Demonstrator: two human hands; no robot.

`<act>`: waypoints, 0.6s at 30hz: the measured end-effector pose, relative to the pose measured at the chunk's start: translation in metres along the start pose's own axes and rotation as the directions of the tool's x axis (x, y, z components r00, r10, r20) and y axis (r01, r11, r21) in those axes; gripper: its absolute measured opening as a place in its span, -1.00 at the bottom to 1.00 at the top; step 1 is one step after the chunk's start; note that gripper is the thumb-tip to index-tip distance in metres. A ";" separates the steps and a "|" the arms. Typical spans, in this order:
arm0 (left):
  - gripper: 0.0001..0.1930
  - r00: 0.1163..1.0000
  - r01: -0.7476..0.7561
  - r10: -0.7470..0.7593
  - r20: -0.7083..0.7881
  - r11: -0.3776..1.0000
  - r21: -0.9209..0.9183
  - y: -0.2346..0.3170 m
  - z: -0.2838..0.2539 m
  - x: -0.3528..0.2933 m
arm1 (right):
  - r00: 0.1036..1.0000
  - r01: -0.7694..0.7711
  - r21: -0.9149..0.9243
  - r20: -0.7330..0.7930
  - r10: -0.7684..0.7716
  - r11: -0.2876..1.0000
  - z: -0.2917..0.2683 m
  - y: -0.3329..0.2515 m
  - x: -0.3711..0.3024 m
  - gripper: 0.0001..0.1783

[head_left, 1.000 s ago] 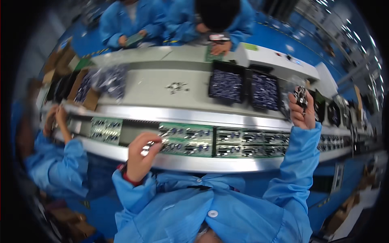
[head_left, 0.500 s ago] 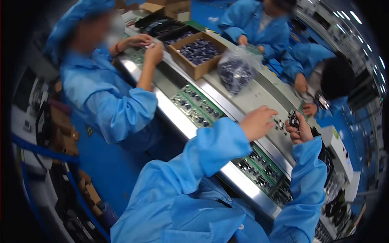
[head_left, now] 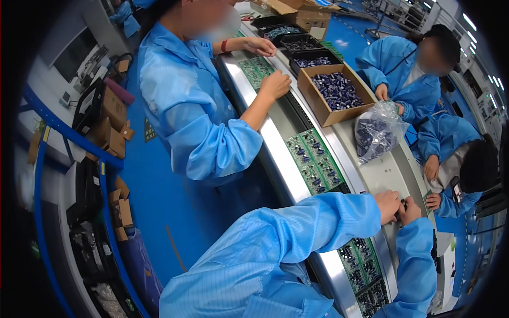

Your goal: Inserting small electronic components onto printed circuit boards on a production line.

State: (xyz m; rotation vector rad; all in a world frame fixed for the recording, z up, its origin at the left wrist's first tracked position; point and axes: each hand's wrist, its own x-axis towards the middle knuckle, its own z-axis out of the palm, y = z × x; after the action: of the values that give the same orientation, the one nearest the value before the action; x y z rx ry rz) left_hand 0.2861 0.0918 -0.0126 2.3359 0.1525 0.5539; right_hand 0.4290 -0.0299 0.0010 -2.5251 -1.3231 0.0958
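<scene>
Cardboard box (head_left: 314, 100) and clear bag (head_left: 391, 121) hold dark-blue components (head_left: 339, 91). Left hand (head_left: 388, 205), earlier apart, now meets right hand (head_left: 410, 213) above table (head_left: 372, 178); right curled around dark parts (head_left: 401, 204), left's grip unclear.

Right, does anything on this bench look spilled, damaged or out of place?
Only a few tiny dark specks on the pale bench near the plastic bag: possibly stray parts, though too small to tell. They look odd because the blue parts sit contained in the cardboard box.
</scene>
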 end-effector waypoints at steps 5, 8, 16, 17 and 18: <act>-0.70 0.998 0.036 -0.031 -0.059 0.995 0.088 0.013 -0.006 -0.001 | 0.988 0.137 -0.093 -0.063 -0.143 0.986 -0.001 0.004 -0.002 -0.77; -0.74 0.996 0.065 -0.059 -0.060 0.991 0.119 0.019 -0.009 0.007 | 0.990 0.133 -0.051 -0.041 -0.135 0.990 -0.017 -0.005 -0.003 -0.72; -0.84 0.997 0.070 -0.066 -0.030 0.980 0.184 0.011 0.006 0.012 | 0.982 -0.075 0.062 0.177 0.063 0.995 -0.051 -0.027 -0.019 -0.61; -0.84 0.998 0.065 -0.060 -0.030 0.981 0.185 0.012 0.006 0.014 | 0.983 -0.077 0.061 0.172 0.065 0.995 -0.050 -0.023 -0.017 -0.61; -0.85 0.998 0.063 -0.061 -0.021 0.980 0.188 0.013 0.004 0.015 | 0.988 -0.048 -0.021 0.146 0.051 0.999 -0.047 -0.016 -0.013 -0.60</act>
State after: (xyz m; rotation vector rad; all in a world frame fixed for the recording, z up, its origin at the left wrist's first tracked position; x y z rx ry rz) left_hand 0.3003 0.0839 -0.0014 2.5013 0.2956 0.5468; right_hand 0.4183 -0.0422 0.0492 -2.6094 -1.3197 0.2864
